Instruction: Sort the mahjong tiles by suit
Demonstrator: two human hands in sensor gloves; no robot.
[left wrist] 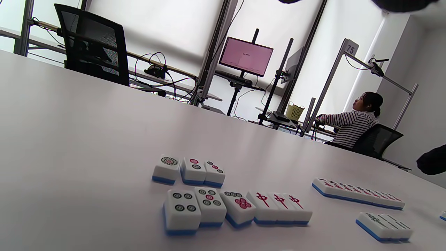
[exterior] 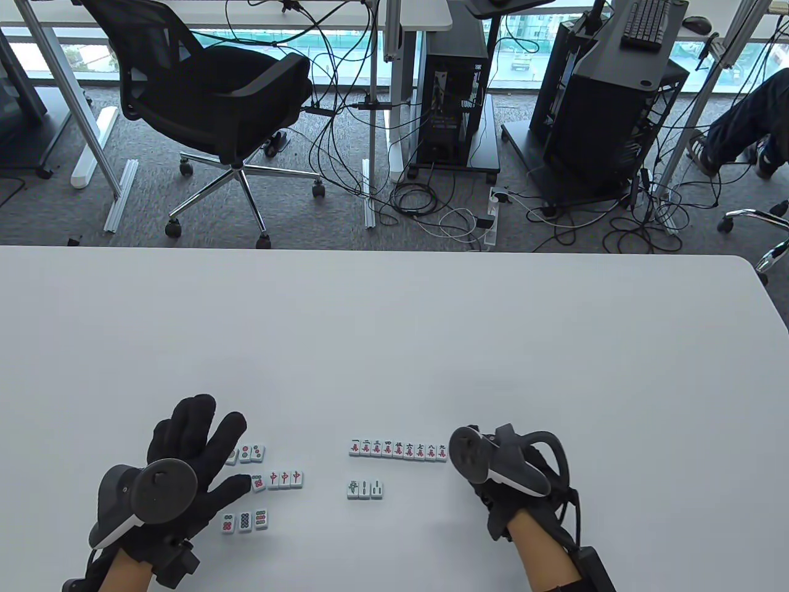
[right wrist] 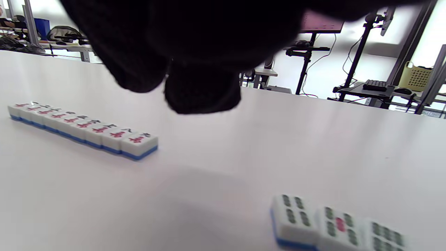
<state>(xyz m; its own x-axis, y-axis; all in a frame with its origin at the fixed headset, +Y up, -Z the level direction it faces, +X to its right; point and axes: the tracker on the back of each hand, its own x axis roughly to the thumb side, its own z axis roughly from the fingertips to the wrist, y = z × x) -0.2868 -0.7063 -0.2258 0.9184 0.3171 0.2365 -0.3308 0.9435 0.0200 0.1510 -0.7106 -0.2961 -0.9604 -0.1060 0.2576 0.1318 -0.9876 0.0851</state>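
Mahjong tiles laid out face up in little groups on the white table (exterior: 394, 320).

Left hand (exterior: 185, 459) is spread flat, fingers straight, thumb tip touching the dot tile at the left end of the red dragon row (exterior: 278, 480). Dot tiles (exterior: 245, 522) sit just below it, more above. The character row (exterior: 398, 449) runs up to the right hand (exterior: 493, 475), which hovers with curled fingers holding nothing. Bamboo trio (exterior: 365, 489) sits beneath.
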